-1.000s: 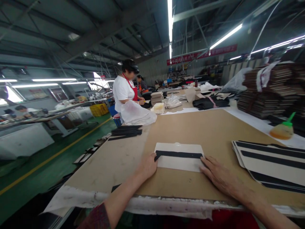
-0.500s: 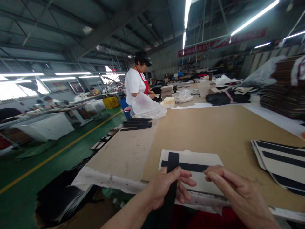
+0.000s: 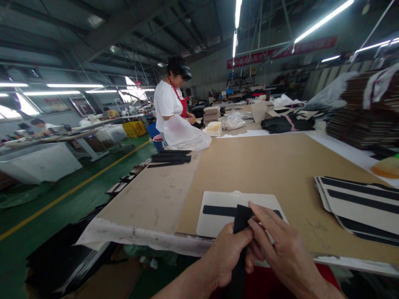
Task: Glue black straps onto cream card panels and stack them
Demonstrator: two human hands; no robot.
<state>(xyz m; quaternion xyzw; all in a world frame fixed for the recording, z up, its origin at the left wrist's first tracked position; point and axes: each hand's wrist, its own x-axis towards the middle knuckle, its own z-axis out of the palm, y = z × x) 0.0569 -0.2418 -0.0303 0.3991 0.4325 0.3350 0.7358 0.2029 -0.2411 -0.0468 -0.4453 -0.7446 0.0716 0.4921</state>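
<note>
My left hand (image 3: 226,252) is closed around a black strip (image 3: 242,216), thumb on its front face, the strip standing upright with its lower end hanging past the table edge. At the strip's upper right edge, my right hand (image 3: 279,238) pinches with thumb and fingers, close against the left fingers. Behind both hands lies a cream rounded panel (image 3: 207,226) on the table. Across that panel runs another black strip (image 3: 218,210), partly hidden by the held strip and my right hand.
At right lies a stack of cream panels with black bands (image 3: 361,207). Several loose black strips (image 3: 171,157) rest at the table's left side. A co-worker (image 3: 170,104) in a red apron stands beyond, near a plastic sheet (image 3: 187,135). Tall bundled stacks (image 3: 355,120) occupy the far right.
My right hand has come left and up onto the strip's top edge. The held strip has shifted right across the panel. The whole view has turned slightly.
</note>
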